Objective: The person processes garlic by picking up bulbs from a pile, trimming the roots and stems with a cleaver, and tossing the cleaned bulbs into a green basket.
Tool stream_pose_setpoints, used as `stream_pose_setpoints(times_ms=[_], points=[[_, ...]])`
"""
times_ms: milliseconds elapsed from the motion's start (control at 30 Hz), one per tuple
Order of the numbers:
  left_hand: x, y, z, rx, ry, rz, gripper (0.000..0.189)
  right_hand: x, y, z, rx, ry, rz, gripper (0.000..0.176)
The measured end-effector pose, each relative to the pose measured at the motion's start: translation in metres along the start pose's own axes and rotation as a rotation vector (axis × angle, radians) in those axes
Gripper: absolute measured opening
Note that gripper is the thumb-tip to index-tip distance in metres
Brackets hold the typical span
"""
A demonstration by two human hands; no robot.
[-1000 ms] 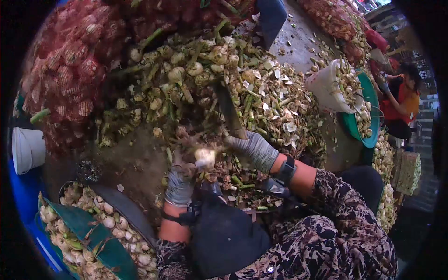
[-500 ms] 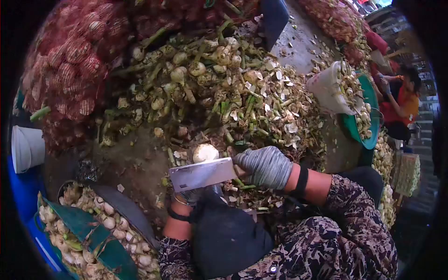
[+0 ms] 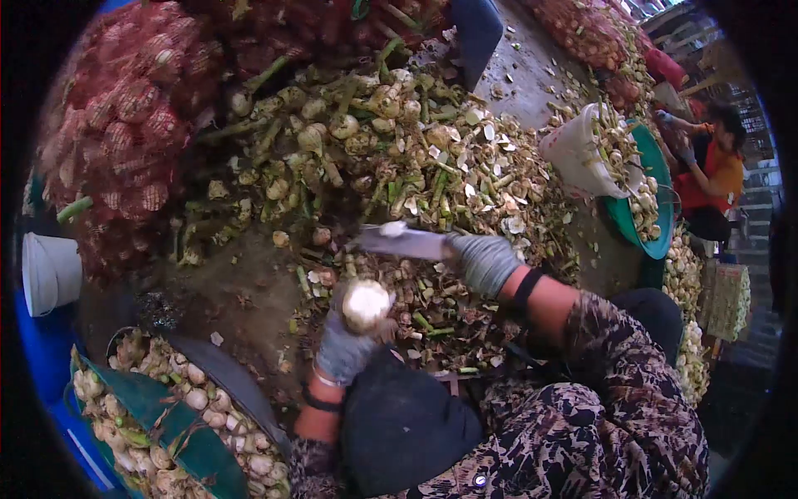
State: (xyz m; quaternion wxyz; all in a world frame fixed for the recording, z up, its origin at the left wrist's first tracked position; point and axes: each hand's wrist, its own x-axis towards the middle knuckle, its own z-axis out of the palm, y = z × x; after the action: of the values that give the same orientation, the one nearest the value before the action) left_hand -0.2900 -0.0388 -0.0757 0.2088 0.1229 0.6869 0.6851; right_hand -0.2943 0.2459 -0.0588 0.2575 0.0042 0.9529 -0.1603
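Note:
My right hand (image 3: pixel 485 264), in a grey glove, is closed around the handle of a wide-bladed knife (image 3: pixel 405 242). The blade points left over the scraps and is blurred, with a pale piece (image 3: pixel 392 229) on it. In my gloved left hand (image 3: pixel 342 343) is a bulb (image 3: pixel 366 304) with a white cut face turned up, below and left of the blade and apart from it. Beyond both hands lies a heap of bulbs, stalks and peelings (image 3: pixel 416 158).
Red net sacks of bulbs (image 3: pixel 125 125) stand at upper left. A white bucket (image 3: pixel 51 273) is at left, above a green-edged container of bulbs (image 3: pixel 183 424). A white sack (image 3: pixel 582 154) leans on a teal basin (image 3: pixel 659 208); a person (image 3: pixel 713 170) sits beyond.
The knife and my right hand have moved up, away from the bulb. My left hand, hidden behind the blade before, now shows with the bulb, which sits slightly lower.

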Motion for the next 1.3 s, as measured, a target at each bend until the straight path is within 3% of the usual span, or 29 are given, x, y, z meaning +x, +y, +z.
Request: stream_pose_setpoints(times_ms=[67,133,167,233,267,333,367,433,467,500,533,600,633,700,733,800,833,900,933,1000,1033,1100,1167,1233,1300], points=[[-0.011,0.008,-0.030,-0.330,0.158,0.035,0.054,-0.001,0.041,0.013,0.032,0.126,0.066,0.024],[-0.021,0.079,-0.073,-1.010,0.404,0.088,0.059,-0.005,0.035,0.006,0.011,0.151,0.051,0.025],[-0.031,0.116,-0.101,-1.606,-0.115,0.234,0.069,-0.015,0.032,0.008,0.000,0.176,0.085,0.026],[-0.057,0.162,-0.122,-1.416,-0.202,0.442,0.077,-0.009,0.037,0.026,0.079,0.208,0.050,0.028],[-0.058,0.161,-0.127,-1.408,-0.201,0.450,0.077,-0.002,0.040,0.032,0.148,0.246,0.004,0.030],[-0.048,0.160,-0.130,-1.200,0.169,0.751,0.075,-0.006,0.017,0.017,0.153,0.221,0.031,0.035],[-0.029,0.160,-0.133,-0.664,0.367,0.605,0.057,-0.008,0.011,0.014,0.162,0.243,0.006,0.032],[0.020,0.089,-0.125,-0.215,0.491,0.248,0.045,-0.011,0.002,0.008,0.162,0.207,0.021,0.031],[0.040,0.050,-0.111,0.435,0.520,0.227,0.033,-0.011,0.004,0.011,0.160,0.206,0.026,0.031],[0.057,0.017,-0.102,-0.079,0.587,-0.200,0.026,-0.010,0.007,0.015,0.190,0.194,0.009,0.031],[0.085,-0.064,-0.102,-0.039,0.494,0.060,0.026,-0.010,0.009,0.018,0.219,0.183,-0.009,0.031],[0.113,-0.062,-0.080,0.283,0.437,-0.504,0.043,-0.011,0.006,0.014,0.182,0.134,0.048,0.032],[0.125,-0.085,-0.078,0.275,0.434,-0.505,0.043,-0.011,0.005,0.015,0.187,0.090,0.076,0.033],[0.154,-0.162,-0.075,0.694,0.482,-0.565,0.061,-0.011,0.001,0.009,0.192,0.035,0.090,0.038],[0.164,-0.175,-0.074,0.688,0.484,-0.561,0.061,-0.009,0.001,0.012,0.223,0.052,0.082,0.039],[0.174,-0.184,-0.071,1.182,0.391,-0.627,0.072,-0.005,0.001,0.013,0.218,0.063,0.013,0.040],[0.173,-0.184,-0.073,1.181,0.391,-0.629,0.072,-0.005,-0.001,0.011,0.218,0.061,0.012,0.040],[0.164,-0.179,-0.082,0.645,0.402,-0.754,0.068,-0.003,-0.007,0.007,0.234,0.045,-0.005,0.037],[0.155,-0.179,-0.084,0.651,0.402,-0.750,0.068,-0.001,-0.008,0.006,0.238,0.049,-0.006,0.037],[0.118,-0.181,-0.084,0.236,0.322,-0.505,0.055,-0.002,-0.011,0.008,0.214,0.099,-0.167,0.030],[0.097,-0.210,-0.084,0.241,0.318,-0.512,0.055,-0.002,-0.019,0.002,0.160,0.026,-0.175,0.029],[0.061,-0.288,-0.080,-0.921,0.085,-0.263,0.044,-0.002,-0.039,-0.008,0.187,0.000,-0.219,0.029],[0.038,-0.269,-0.068,-0.778,0.085,-0.234,0.045,-0.004,-0.055,-0.012,0.299,0.075,-0.354,0.027],[0.020,-0.216,-0.055,-0.481,0.080,-0.157,0.048,0.000,-0.069,-0.024,0.250,0.000,-0.348,0.028],[0.028,-0.105,-0.042,-0.613,-0.068,-0.172,0.055,-0.003,-0.073,-0.031,0.222,-0.050,-0.331,0.030]])
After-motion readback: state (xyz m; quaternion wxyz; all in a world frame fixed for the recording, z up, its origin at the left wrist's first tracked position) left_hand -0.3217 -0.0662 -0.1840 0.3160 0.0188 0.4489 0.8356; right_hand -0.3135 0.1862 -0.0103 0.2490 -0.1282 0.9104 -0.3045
